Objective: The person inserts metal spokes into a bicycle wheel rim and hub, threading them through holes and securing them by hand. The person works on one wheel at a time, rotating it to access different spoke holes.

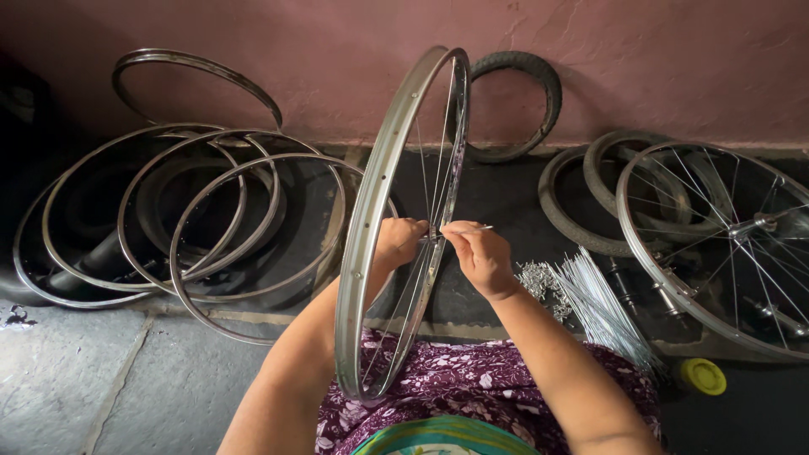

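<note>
Step in hand: judged to be spoke lacing; a spoke point(474, 227) is being set at the centre of the upright rim point(371, 211).
Rim position: standing on edge on the person's lap, centre of the scene, only a few spokes fitted.
Left hand point(398, 240): reaches through the rim from the left, fingers curled shut at the hub area; what they clamp is hidden.
Right hand point(479, 253): fingers pinched together on the spoke, which points right; wrist bent inward.
Arm pose: both forearms raised from the near edge, converging at the rim's centre.
Next move calls for: steady rim support and fine aim of the spoke end toward a rim hole.
Supply: loose spoke bundle point(602, 307) and a pile of nipples point(539, 282), near right on the floor.
Surroundings: bare rims point(211, 211) far left; built wheel point(725, 244) and tyres point(581, 211) right; yellow lid point(702, 376) near right.
</note>
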Motion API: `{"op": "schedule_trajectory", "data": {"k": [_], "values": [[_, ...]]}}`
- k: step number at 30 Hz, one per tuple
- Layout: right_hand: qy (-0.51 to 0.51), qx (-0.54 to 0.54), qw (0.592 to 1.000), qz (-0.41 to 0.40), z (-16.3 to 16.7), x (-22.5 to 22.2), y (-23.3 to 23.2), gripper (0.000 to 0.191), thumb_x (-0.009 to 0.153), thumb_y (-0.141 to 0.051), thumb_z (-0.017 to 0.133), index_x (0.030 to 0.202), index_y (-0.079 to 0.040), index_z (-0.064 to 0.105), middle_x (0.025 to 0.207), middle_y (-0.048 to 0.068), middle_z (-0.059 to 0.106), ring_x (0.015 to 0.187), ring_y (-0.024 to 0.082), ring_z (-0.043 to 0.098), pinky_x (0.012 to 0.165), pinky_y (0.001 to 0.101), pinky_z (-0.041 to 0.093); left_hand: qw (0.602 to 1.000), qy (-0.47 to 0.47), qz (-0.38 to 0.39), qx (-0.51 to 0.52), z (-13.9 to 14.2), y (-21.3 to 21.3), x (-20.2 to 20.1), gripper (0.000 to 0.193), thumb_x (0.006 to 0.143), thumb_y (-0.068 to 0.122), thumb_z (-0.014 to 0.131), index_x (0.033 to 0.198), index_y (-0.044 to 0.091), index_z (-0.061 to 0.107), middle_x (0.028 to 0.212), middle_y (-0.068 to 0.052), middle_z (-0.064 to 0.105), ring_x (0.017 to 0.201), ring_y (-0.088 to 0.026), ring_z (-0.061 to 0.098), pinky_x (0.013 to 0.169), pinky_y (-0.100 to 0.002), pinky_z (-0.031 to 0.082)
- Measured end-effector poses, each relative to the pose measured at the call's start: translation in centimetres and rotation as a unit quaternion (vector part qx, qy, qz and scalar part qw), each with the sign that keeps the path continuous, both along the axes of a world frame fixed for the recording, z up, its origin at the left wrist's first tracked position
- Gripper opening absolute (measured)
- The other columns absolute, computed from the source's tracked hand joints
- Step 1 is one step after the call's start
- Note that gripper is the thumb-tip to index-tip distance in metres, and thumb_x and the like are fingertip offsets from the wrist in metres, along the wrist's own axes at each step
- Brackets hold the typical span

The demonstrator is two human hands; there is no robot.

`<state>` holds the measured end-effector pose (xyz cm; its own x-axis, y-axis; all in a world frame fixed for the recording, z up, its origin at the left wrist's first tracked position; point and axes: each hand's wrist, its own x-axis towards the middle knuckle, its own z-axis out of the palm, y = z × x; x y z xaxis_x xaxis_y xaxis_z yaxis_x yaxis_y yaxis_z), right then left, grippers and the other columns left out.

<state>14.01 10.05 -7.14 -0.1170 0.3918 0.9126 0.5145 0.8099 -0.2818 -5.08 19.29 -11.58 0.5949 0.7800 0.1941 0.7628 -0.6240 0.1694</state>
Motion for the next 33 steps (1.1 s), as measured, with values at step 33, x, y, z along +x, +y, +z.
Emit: {"op": "schedule_trajectory", "data": {"k": [33], "values": [[-0.136,-0.143,0.944,-0.264,2.5,-3.3,7.8,0.019,0.096,-0.027,0.068,0.087,-0.011,0.066,0.08,0.008,0.072,0.074,0.028,0.07,0.064,0.0407,0.056,1.0,-0.006,0.0,0.01,-1.7,0.6,0.0,0.044,0.072,-0.004,0.059,0.111,0.012,0.072,0.089,-0.014,0.073,0.086,-0.036,0.072,0.074,-0.048,0.056]]}}
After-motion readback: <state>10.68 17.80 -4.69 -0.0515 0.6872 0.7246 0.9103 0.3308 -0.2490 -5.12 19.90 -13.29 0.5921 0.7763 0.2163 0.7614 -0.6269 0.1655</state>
